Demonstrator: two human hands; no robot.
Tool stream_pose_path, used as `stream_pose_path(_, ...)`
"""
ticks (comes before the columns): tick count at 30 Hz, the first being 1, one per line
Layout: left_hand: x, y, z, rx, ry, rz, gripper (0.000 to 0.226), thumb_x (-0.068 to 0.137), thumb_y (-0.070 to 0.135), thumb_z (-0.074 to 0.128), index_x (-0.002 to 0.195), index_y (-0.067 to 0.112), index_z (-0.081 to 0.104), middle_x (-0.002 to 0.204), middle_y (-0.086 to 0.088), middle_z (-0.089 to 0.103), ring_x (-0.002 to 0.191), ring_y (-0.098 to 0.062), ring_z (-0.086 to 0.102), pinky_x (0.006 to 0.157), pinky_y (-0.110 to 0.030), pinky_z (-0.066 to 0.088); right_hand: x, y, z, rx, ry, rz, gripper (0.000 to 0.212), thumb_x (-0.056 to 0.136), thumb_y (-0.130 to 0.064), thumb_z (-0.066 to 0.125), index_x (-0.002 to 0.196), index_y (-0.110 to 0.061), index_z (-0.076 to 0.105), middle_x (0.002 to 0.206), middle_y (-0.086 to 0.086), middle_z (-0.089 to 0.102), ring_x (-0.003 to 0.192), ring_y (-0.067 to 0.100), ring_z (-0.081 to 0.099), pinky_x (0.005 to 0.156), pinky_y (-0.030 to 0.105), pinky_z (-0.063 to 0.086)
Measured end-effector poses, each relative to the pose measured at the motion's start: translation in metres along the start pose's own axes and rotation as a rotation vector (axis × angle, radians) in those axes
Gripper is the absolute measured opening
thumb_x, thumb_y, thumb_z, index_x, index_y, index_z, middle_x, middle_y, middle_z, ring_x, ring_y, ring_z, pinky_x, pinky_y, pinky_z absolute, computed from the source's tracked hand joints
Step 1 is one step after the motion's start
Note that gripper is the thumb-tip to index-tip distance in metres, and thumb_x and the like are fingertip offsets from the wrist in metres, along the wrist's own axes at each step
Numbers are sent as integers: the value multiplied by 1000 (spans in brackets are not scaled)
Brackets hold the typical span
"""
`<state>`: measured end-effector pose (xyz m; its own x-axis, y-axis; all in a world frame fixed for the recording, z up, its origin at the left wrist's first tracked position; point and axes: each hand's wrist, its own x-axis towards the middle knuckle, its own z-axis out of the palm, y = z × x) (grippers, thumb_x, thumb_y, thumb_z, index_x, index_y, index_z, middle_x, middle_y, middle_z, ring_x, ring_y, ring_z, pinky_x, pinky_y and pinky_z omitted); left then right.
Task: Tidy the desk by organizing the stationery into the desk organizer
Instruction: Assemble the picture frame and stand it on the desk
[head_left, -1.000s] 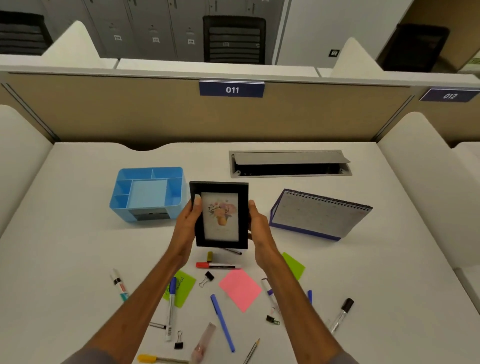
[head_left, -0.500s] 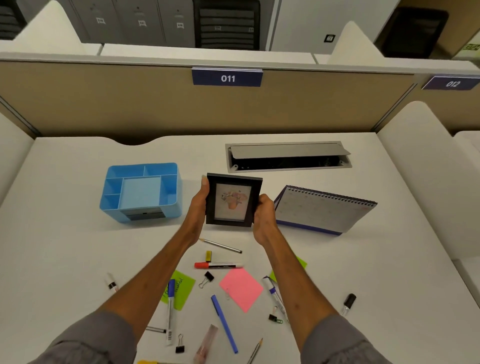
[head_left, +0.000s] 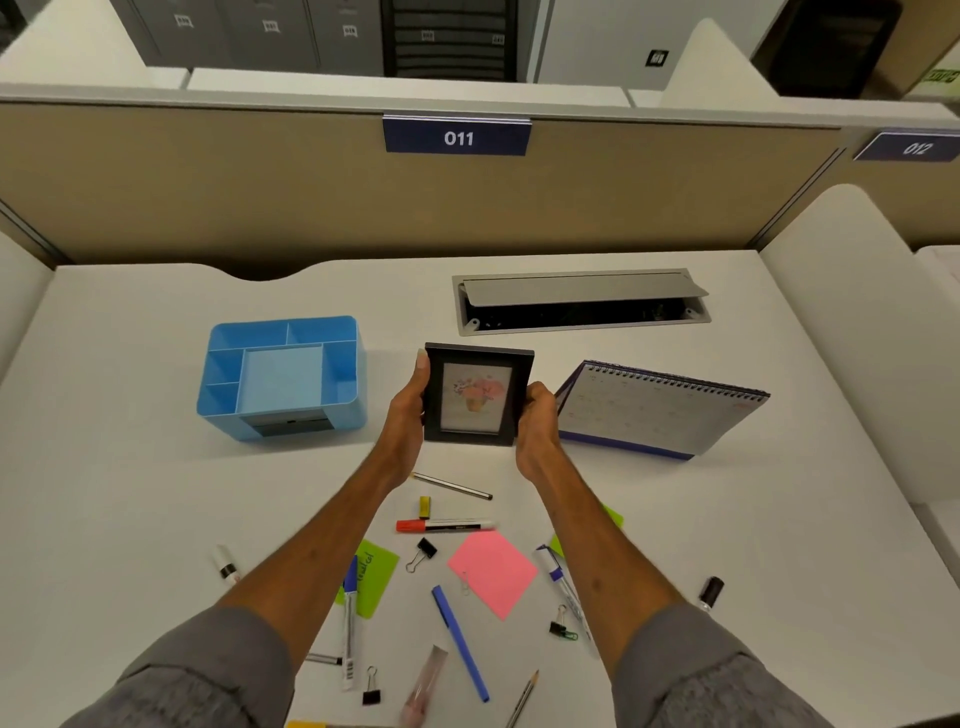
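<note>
A black picture frame (head_left: 475, 395) with a flower print stands mid-desk, between the blue desk organizer (head_left: 283, 376) and a spiral desk calendar (head_left: 657, 410). My left hand (head_left: 408, 415) grips its left edge and my right hand (head_left: 537, 423) grips its right edge. The organizer's compartments look empty. Stationery lies loose near me: a red-capped marker (head_left: 444, 526), a blue pen (head_left: 460, 642), a pencil (head_left: 451, 486), a pink sticky note (head_left: 492, 571), a green sticky note (head_left: 371, 574), a blue-capped marker (head_left: 349, 618) and black binder clips (head_left: 423, 552).
An open cable hatch (head_left: 579, 304) is set into the desk behind the frame. A beige partition (head_left: 208, 182) labelled 011 closes off the back. More markers (head_left: 563, 584), a black-capped one (head_left: 709, 592) and another pencil (head_left: 522, 699) lie at the near right.
Both hands have carried the picture frame away from me toward the back of the desk, down to the gap between organizer and calendar. The pencil beneath it has come into view.
</note>
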<state>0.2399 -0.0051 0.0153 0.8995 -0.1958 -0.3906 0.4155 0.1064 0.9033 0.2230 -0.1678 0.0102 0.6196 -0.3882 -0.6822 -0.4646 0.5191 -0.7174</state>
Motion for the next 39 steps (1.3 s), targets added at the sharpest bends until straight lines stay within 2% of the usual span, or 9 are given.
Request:
stream_pose_path(4, 2, -2, -3, 25, -8, -4, 57, 97, 77, 29, 129, 47, 66, 131, 6, 73, 127, -22, 66, 115, -54, 47, 0, 1, 0, 13, 13, -30, 32, 102, -27, 46, 74, -17, 56, 72, 1, 67, 67, 13, 66, 64, 26, 49)
stream_pose_path(8, 2, -5, -12, 36, -26, -17, 55, 99, 74, 31, 132, 45, 64, 135, 4, 72, 130, -22, 65, 118, -52, 45, 0, 10, -1, 36, 33, -86, 24, 104, -26, 48, 93, -14, 66, 93, 7, 72, 85, 20, 68, 69, 27, 53)
stream_pose_path(12, -2, -14, -23, 51, -24, -19, 61, 100, 73, 35, 137, 35, 65, 132, 5, 73, 130, -18, 64, 119, -45, 43, -8, 22, -8, 42, 16, -128, 23, 104, -22, 52, 91, -19, 71, 86, 0, 76, 79, 14, 71, 70, 24, 53)
stream_pose_path(17, -15, -30, -35, 54, 62, 0, 59, 98, 65, 55, 138, 21, 62, 135, 4, 70, 130, -14, 63, 121, -44, 41, -16, 49, -24, -42, 83, -262, 23, 103, -22, 58, 117, -22, 76, 123, -1, 73, 118, 18, 63, 100, 29, 45)
stream_pose_path(21, -36, -46, -49, 55, 131, 0, 42, 101, 47, 65, 138, 27, 61, 138, 8, 66, 132, -12, 59, 120, -40, 42, -30, 63, -40, -143, 69, -332, 32, 104, -19, 59, 134, -17, 69, 134, -2, 68, 125, 16, 59, 106, 26, 41)
stream_pose_path(26, -84, -59, -63, 36, 214, 28, 33, 105, 36, 63, 137, 28, 62, 132, 10, 67, 117, -3, 64, 86, -15, 54, -61, 79, -64, -262, 37, -421, 33, 102, -9, 60, 131, -18, 70, 132, -6, 69, 124, 11, 61, 109, 28, 45)
stream_pose_path(32, -134, -82, -62, 62, 309, 23, 24, 103, 28, 65, 127, 31, 69, 130, 13, 71, 126, -9, 61, 107, -34, 48, -99, 109, -98, -453, -68, -447, 35, 101, -1, 60, 125, -23, 73, 127, -12, 72, 124, 6, 62, 105, 25, 48)
stream_pose_path(36, -164, -97, -44, 101, 360, 38, 20, 103, 17, 66, 119, 26, 73, 123, 9, 74, 119, -9, 65, 103, -29, 51, -121, 131, -128, -509, -96, -453, 36, 98, 5, 60, 116, -23, 74, 120, -10, 75, 118, 6, 66, 106, 31, 53)
stream_pose_path(39, -182, -111, -33, 206, 326, 48, 20, 103, 13, 65, 116, 26, 73, 119, 11, 74, 111, -4, 67, 91, -13, 50, -133, 140, -149, -562, -87, -489, 40, 96, 12, 56, 106, -20, 76, 110, -9, 77, 108, 1, 69, 105, 30, 54)
